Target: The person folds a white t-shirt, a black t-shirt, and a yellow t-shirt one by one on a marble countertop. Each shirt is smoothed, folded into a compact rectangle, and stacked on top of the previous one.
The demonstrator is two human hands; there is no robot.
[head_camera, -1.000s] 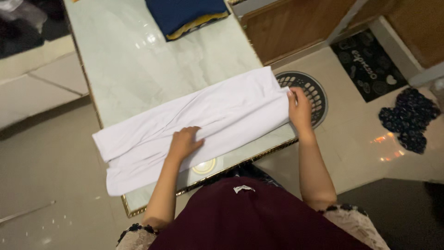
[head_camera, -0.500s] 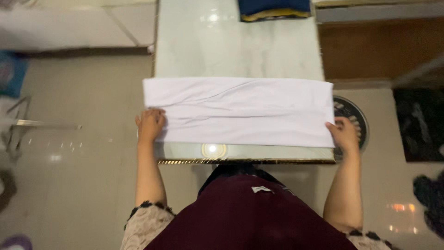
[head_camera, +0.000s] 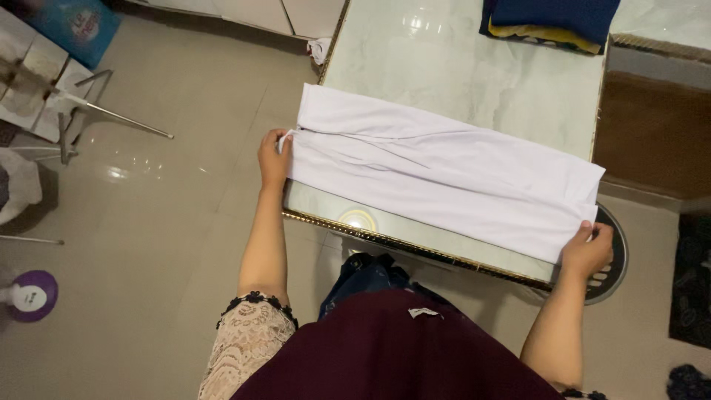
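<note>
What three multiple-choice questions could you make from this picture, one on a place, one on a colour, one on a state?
1. Where does the folded navy garment lie?
A. at the marble table's far end
B. on the floor
C. in the basket

2. What colour is the long folded cloth?
A. red
B. white
C. green

3. How do the hands hold the cloth?
A. both at one end
B. neither touches it
C. one at each end

Answers:
1 A, it sits at the table's far edge.
2 B, it is plain white.
3 C, the left hand and the right hand grip opposite ends.
</note>
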